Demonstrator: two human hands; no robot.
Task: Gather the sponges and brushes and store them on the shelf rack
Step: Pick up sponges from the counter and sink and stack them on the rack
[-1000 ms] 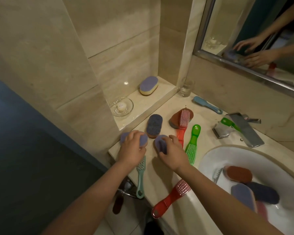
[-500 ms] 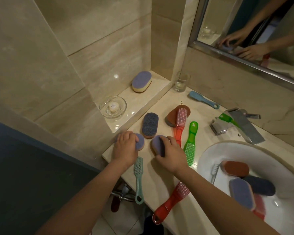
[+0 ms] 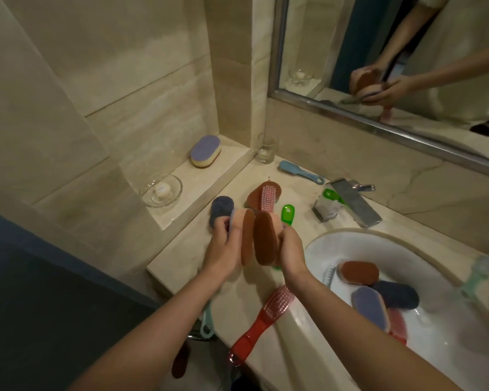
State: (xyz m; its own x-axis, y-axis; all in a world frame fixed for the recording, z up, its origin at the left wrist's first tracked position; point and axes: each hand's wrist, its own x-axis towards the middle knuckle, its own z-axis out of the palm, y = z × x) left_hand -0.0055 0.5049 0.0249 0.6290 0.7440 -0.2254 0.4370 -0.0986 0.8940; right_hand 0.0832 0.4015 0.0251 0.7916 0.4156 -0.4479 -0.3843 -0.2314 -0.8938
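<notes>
Now lifted clear of the beige stone counter [image 3: 187, 258], above its near left: two oval brown-faced foam sponges [image 3: 264, 238], on edge, side by side. Gripped one apiece in curled left hand [image 3: 223, 249] and right hand [image 3: 292, 249]; far-left tiled ledge [image 3: 209, 176] likely next.

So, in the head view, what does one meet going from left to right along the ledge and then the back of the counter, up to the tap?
Glass dish → purple sponge → drinking glass → blue brush → tap.
</notes>
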